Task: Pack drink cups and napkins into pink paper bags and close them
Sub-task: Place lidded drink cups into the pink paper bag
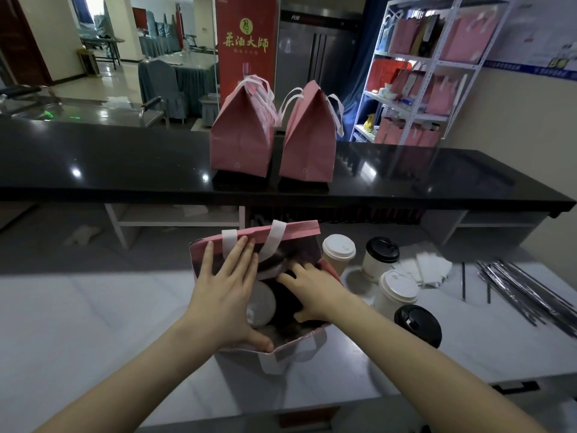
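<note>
An open pink paper bag (290,231) with white handles stands on the white worktop in front of me. My left hand (228,285) lies spread across its left rim, fingers straight, thumb on the near edge. My right hand (312,292) reaches into the bag, its fingers curled over a black-lidded cup (293,300) inside. A white-lidded cup (260,303) sits in the bag beside it. Loose cups wait to the right: two white-lidded (338,250) (398,287) and two black-lidded (382,250) (416,323). White napkins (427,268) lie behind them.
Two closed pink bags (240,139) (307,142) stand on the black counter (93,170) beyond. Wrapped straws (524,295) lie at the right of the worktop. A white shelf rack (434,67) with more pink bags stands at the back right.
</note>
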